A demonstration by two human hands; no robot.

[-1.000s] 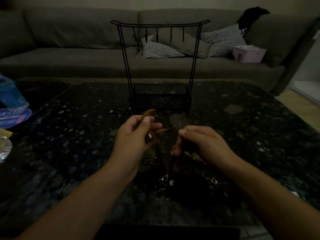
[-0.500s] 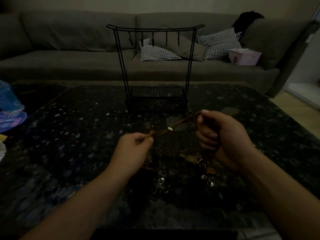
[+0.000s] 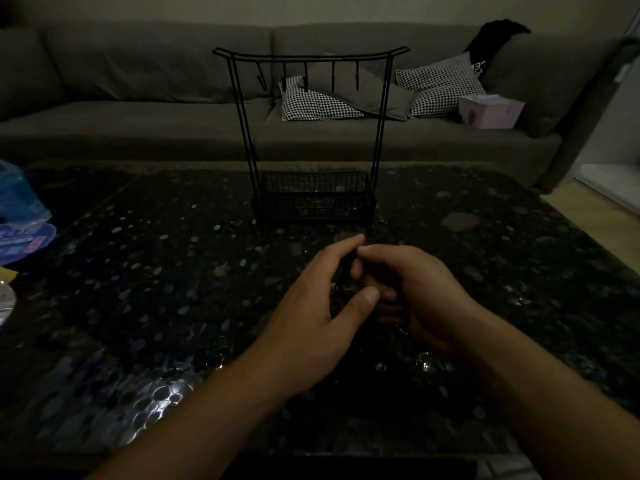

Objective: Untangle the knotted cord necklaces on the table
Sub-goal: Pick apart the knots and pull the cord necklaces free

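Note:
My left hand (image 3: 317, 306) and my right hand (image 3: 420, 299) meet close together above the dark speckled table (image 3: 173, 289), in front of the stand. The knotted cord necklaces (image 3: 344, 277) are bunched between them and mostly hidden in the dim light. The fingers of my right hand curl round the bundle. With its forefinger and thumb bent toward the bundle, my left hand pinches at it. A few shiny metal rings (image 3: 425, 362) of the necklaces show just below my right wrist, near the tabletop.
A black wire jewellery stand (image 3: 313, 202) with hooks on top and a basket base stands just beyond my hands. Blue plastic packaging (image 3: 20, 216) lies at the table's left edge. Behind the table is a grey sofa (image 3: 138, 81) with checked cushions and a pink tissue box (image 3: 490, 110).
My hands were apart, stretching a brown cord between them. They have now come together at the centre, and the cord is gathered and hidden between them.

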